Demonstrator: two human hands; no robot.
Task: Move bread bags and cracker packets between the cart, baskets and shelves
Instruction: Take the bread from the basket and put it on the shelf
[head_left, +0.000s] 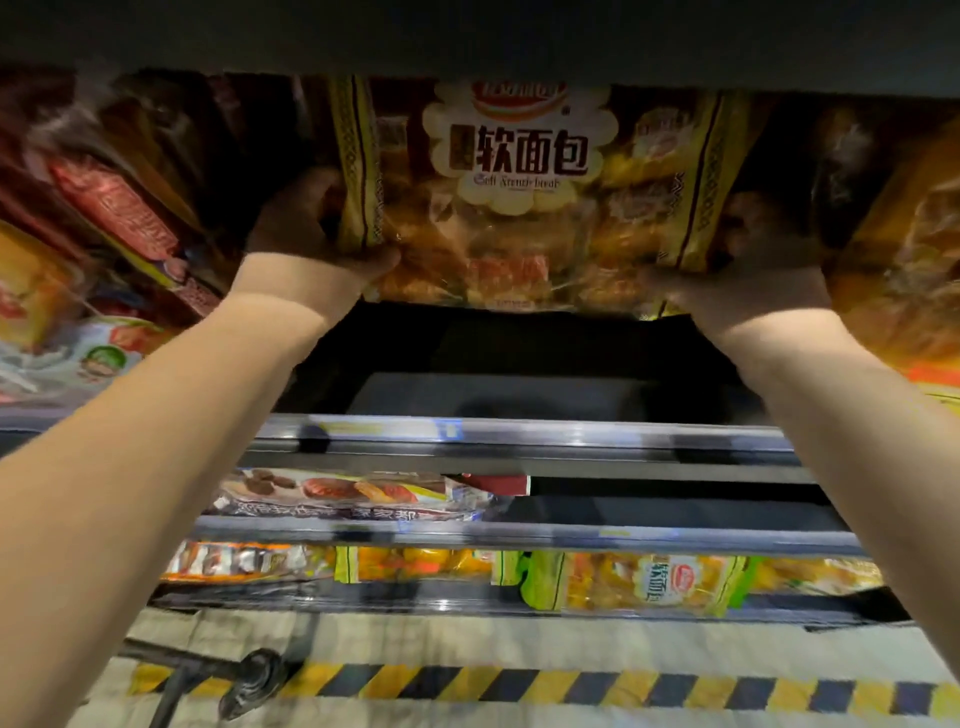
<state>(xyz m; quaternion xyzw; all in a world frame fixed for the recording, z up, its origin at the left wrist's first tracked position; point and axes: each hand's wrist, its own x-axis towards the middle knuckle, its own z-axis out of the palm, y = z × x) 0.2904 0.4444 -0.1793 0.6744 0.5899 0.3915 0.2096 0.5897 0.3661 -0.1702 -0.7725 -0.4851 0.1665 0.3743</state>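
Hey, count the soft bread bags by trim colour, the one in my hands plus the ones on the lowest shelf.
Yellow-trimmed clear soft bread bag, gripped by the left hand and right hand: 1
Green-trimmed clear soft bread bags on the lowest shelf: 2
Total: 3
The packet further right is too blurred to count.

There is only one camera, and it sits on the person's head. It looks forward at the shop shelves (519, 436) and tips down too, so the floor stripe (519, 686) of yellow and black shows along the bottom. It is very close: the bread bag (519, 208) fills the top middle, with a dark shelf (467, 36) just above it. The arms come in from the two bottom sides, the left hand (311, 228) and right hand (753, 260) holding the bag. The wide lens bends the shelf edges.
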